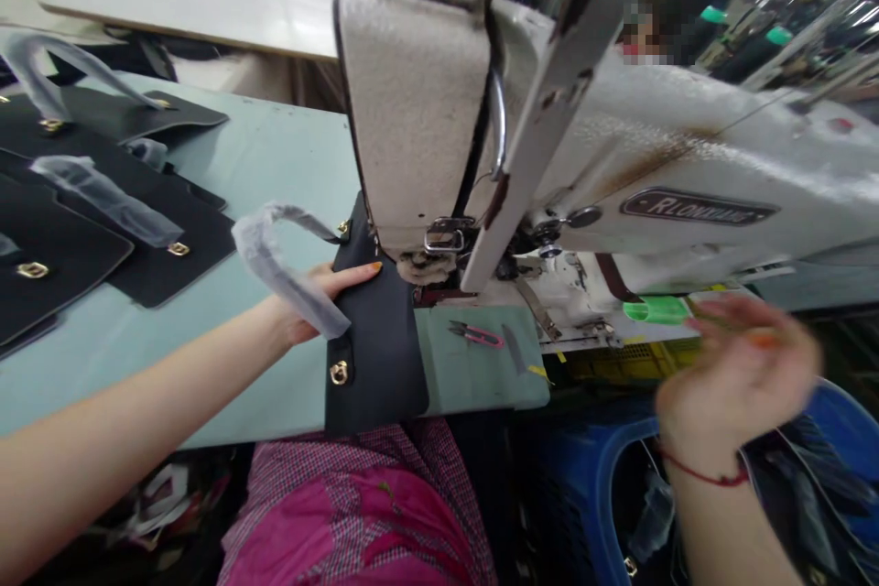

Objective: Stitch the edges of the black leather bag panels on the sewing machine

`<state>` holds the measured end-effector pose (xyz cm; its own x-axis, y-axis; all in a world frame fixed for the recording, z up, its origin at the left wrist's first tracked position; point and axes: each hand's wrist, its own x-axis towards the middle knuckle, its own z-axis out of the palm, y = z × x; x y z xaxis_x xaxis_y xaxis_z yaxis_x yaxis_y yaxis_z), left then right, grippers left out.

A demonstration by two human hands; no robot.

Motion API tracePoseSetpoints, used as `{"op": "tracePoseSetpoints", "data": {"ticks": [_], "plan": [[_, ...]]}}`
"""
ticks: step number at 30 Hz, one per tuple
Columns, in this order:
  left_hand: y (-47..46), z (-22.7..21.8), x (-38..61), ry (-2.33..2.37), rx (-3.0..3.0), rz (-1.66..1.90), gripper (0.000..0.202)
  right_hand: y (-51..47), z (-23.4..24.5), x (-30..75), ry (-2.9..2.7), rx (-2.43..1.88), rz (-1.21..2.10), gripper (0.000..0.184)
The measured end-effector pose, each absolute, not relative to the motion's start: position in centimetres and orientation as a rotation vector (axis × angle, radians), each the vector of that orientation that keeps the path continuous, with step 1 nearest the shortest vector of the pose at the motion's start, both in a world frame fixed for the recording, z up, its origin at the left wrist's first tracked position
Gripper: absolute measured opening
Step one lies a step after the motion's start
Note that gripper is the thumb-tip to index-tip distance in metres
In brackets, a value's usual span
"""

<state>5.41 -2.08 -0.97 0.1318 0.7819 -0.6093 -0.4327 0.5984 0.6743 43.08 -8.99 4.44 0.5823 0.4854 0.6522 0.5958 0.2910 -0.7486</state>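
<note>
My left hand (317,298) grips the left edge of a black bag panel (385,343), under its plastic-wrapped handle (292,279). One finger lies along the top of the panel; the others are hidden. The panel's far end lies beside the head of a sewing machine (418,101). Gold-coloured fittings join the handle to the panel. My right hand (745,366) is raised at the right, smeared by motion, near a bright green piece (656,310) on the machine. Whether its fingers touch that piece, I cannot tell.
Pink-handled thread snips (476,334) lie on the pale green tabletop (295,156), right of the panel. More black panels with wrapped handles (110,201) are piled at left. A blue basket (597,485) holding similar pieces stands below my right hand.
</note>
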Motion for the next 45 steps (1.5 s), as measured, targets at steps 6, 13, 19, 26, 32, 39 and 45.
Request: {"op": "tracePoseSetpoints", "data": {"ticks": [6, 13, 19, 26, 32, 39, 45], "plan": [[-3.7, -2.1, 5.7, 1.087, 0.318, 0.869, 0.021, -10.3, -1.3, 28.8, -1.434, -1.297, 1.440, 0.043], [-3.9, -2.8, 5.6, 0.968, 0.414, 0.857, 0.023, -7.2, -2.9, 25.2, -1.432, -1.311, 1.473, 0.048], [-3.3, -2.7, 5.1, 0.955, 0.436, 0.830, 0.029, -7.9, -3.5, 24.5, -1.360, -1.279, 1.490, 0.044], [-2.9, -2.2, 5.3, 0.987, 0.375, 0.859, 0.036, -7.5, -3.7, 24.3, -1.391, -1.269, 1.398, 0.046], [-2.0, -2.4, 5.1, 0.983, 0.352, 0.859, 0.038, -6.8, -3.7, 24.0, -1.436, -1.288, 1.367, 0.048], [-1.7, -2.6, 4.8, 0.967, 0.381, 0.822, 0.039, -6.7, -3.6, 23.9, -1.434, -1.288, 1.360, 0.046], [-1.8, -2.3, 4.7, 0.979, 0.408, 0.796, 0.040, -6.8, -3.2, 24.1, -1.490, -1.326, 1.328, 0.046]]}}
